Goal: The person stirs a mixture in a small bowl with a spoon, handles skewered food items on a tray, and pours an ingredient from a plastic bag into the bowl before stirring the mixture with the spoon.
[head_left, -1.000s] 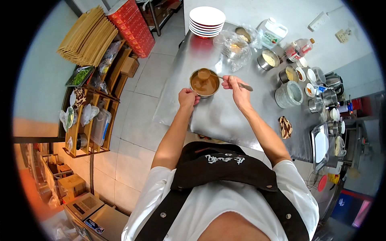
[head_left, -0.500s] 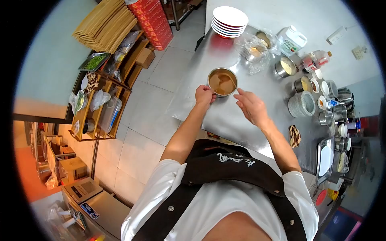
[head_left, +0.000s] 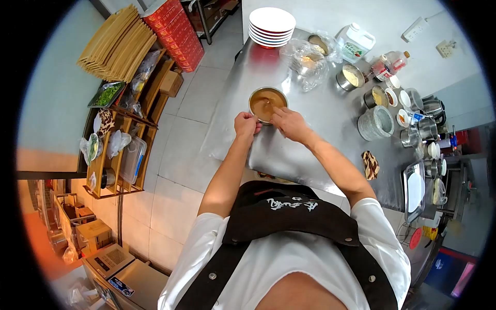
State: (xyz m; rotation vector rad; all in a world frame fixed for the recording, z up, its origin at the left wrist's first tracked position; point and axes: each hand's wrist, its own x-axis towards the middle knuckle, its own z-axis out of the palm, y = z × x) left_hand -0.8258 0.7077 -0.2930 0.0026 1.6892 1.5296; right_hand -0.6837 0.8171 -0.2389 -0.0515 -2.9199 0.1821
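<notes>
A round metal bowl (head_left: 251,105) of brown, sauce-like liquid (head_left: 264,108) stands on the steel table (head_left: 320,139). My left hand (head_left: 247,124) is closed at the bowl's near left rim, with the thumb and fingers pinching the edge. Over the near right rim reaches my right hand (head_left: 289,124), its fingers drawn together above the liquid. Whatever lies in those fingers is too small or hidden to make out. A swirl mark shows on the liquid's surface near the middle.
Stacked white plates (head_left: 272,19) stand at the table's far end beside a plastic bag (head_left: 305,64). Along the wall are a white jug (head_left: 355,42), metal pots (head_left: 350,77), a stone mortar (head_left: 375,123) and a patterned cloth (head_left: 370,165). Wooden shelving (head_left: 147,116) is at left.
My right hand has moved left and in over the bowl, its fingers closing together. The left hand stays at the rim. The whole view has shifted slightly.
</notes>
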